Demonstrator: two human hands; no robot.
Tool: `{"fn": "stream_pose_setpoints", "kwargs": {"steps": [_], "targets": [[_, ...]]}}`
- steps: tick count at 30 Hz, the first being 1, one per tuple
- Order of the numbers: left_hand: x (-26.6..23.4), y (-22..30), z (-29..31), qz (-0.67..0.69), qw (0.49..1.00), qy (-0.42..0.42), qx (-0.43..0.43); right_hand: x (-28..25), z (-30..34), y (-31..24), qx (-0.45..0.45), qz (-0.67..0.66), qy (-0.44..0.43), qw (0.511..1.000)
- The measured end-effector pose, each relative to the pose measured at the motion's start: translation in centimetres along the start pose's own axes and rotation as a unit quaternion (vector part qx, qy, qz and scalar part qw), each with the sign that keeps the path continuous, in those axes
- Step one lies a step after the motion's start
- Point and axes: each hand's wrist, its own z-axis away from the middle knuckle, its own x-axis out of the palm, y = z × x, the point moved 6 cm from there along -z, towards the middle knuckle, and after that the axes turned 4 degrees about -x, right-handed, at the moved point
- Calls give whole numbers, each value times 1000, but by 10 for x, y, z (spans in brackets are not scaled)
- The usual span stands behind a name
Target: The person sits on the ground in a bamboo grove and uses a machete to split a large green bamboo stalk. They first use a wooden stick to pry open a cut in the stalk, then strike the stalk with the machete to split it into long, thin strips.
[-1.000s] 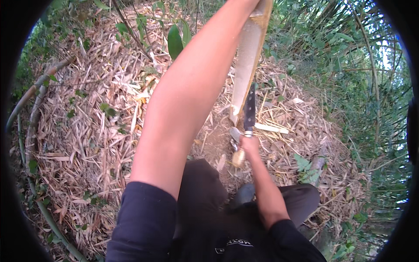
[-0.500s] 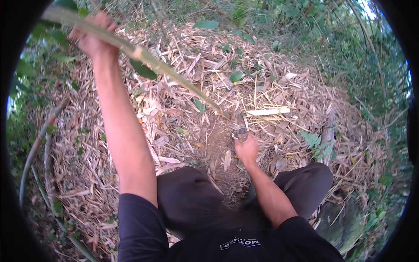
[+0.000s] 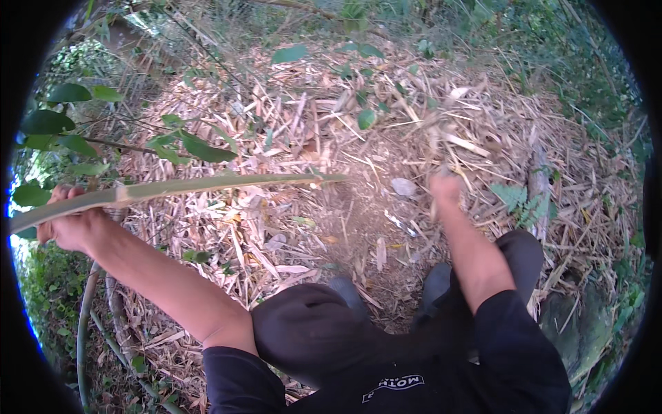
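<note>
The left hand (image 3: 69,224) is curling its fingers tight around a long green bamboo strip (image 3: 186,188), which is lying level above the bare dirt patch (image 3: 358,228). The right hand (image 3: 445,188) is blurring just right of that patch; I cannot tell how its fingers are set. Dry bamboo husks (image 3: 241,234) are littering the ground all around the patch.

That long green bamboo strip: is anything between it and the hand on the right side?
Nothing solid. The left hand grips the bamboo strip near one end; its tip points toward the right hand, which is blurred and apart from it. Between tip and hand shows only litter-strewn ground.
</note>
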Motion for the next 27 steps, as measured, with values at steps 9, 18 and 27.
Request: {"fn": "stream_pose_setpoints", "kwargs": {"steps": [9,18,27], "targets": [[75,-39,76,70,989,-132,1,-225,-55,-142,-37,-771,23,635],[74,6,169,-96,987,-77,107,-79,108,-165,103,-586,-247,765],[35,-32,112,14,997,-54,-48,-71,160,-206,-62,-465,-367,803]]}}
